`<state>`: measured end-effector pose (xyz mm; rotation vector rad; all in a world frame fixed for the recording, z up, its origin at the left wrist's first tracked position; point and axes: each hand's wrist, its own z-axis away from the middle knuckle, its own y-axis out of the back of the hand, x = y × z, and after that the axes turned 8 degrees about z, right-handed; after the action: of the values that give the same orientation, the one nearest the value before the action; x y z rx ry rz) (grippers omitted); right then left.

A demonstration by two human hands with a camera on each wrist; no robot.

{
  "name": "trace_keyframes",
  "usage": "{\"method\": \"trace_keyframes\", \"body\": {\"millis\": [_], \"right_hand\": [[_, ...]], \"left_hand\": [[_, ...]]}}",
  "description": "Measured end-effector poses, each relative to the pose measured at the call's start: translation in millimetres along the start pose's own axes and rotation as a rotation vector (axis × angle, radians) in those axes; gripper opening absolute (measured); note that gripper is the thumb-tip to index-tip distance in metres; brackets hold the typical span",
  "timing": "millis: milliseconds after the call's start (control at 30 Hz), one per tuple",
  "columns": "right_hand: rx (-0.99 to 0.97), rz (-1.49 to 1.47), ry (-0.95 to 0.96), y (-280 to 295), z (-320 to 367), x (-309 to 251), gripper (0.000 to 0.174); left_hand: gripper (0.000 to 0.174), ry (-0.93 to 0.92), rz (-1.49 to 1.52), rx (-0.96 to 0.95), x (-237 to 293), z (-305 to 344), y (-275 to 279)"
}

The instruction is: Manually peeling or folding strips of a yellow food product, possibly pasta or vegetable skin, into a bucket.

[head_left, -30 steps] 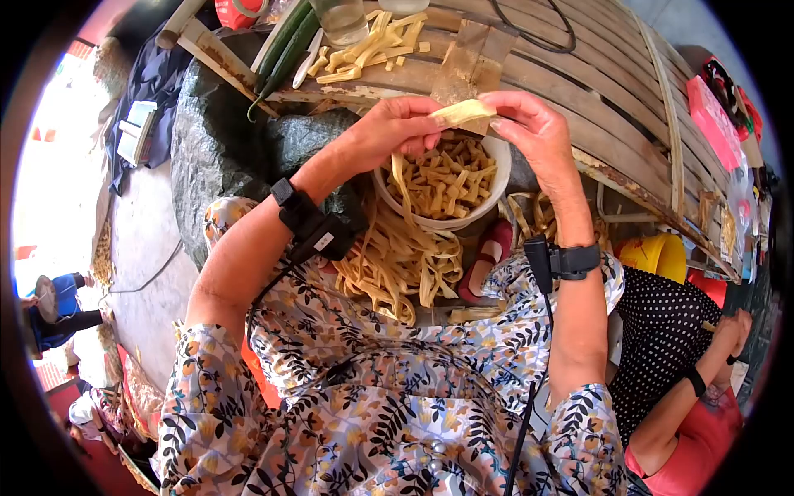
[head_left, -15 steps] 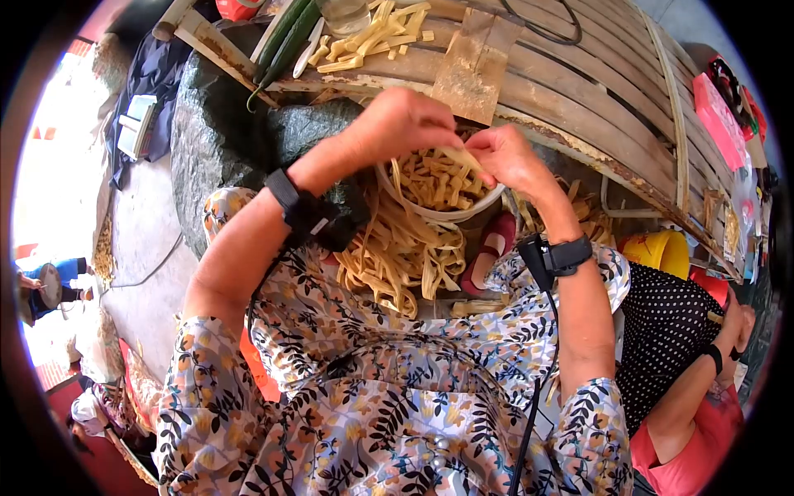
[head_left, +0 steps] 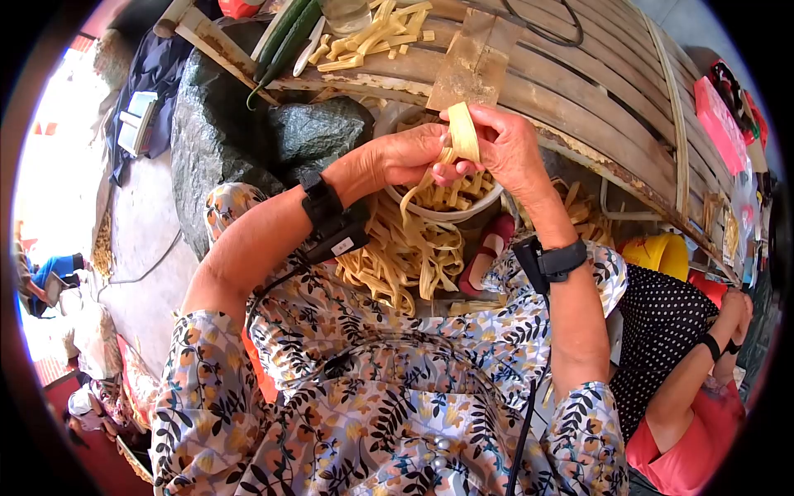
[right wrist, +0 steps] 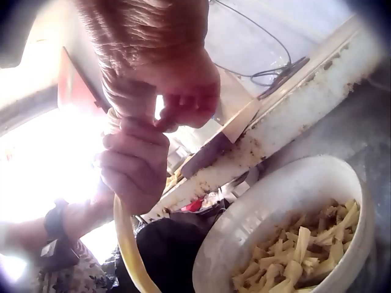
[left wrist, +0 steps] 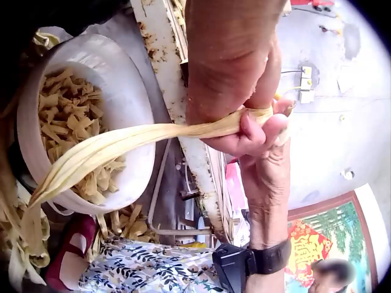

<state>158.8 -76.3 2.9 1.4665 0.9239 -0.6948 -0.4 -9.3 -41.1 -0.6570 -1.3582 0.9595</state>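
Both hands meet above the white bucket (head_left: 496,195), working a pale yellow strip (head_left: 464,134). The left hand (head_left: 411,154) pinches the strip, whose long tail hangs down past the bucket. Against its upper folded part, the fingers and thumb of the right hand (head_left: 511,153) grip. In the left wrist view the strip (left wrist: 116,143) runs from the joined hands across the bucket's opening. Short knotted pieces (right wrist: 302,256) lie inside the bucket in the right wrist view.
Beyond the bucket stands a slatted bench (head_left: 562,83) with a flat board (head_left: 475,62), yellow pieces (head_left: 380,37) and green cucumbers (head_left: 285,41). Long strips (head_left: 401,256) are heaped below the bucket. A yellow pail (head_left: 657,255) and another person's arm (head_left: 691,388) are at the right.
The left hand dipped over the right one, then came back to the left and lower. The strip, stretched between the hands earlier, now stands folded in a loop between them.
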Motion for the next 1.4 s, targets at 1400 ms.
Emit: {"method": "trace_keyframes", "body": {"millis": [1400], "right_hand": [[0.009, -0.692, -0.317, 2.0, -3.7, 4.9, 0.019]], "left_hand": [[0.023, -0.158, -0.275, 0.288, 14.2, 12.5, -17.1]]}}
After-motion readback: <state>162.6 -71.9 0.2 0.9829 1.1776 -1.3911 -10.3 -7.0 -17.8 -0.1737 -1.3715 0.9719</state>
